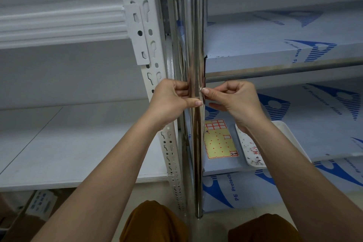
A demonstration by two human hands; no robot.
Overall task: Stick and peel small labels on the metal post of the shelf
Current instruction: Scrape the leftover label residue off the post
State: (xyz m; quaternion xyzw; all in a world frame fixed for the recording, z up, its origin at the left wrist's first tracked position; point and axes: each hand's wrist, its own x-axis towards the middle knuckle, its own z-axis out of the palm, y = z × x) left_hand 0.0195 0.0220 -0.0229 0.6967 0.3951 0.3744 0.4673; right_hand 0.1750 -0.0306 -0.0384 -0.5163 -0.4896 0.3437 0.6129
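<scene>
The label (201, 88) is a tiny pale scrap right at the edge of the shiny metal post (193, 45), about level with the hands. It looks like thin paper, weightless and floppy, probably tears easily, so a corner lifted with a nail is likely the best hold. The right hand (231, 100) pinches it between thumb and forefinger. The left hand (172, 100) curls round the post, thumb pressed on the front. Below on the shelf (275, 53) lie the yellow label sheet (219, 139) and a white tray (253, 143) of scraps.
</scene>
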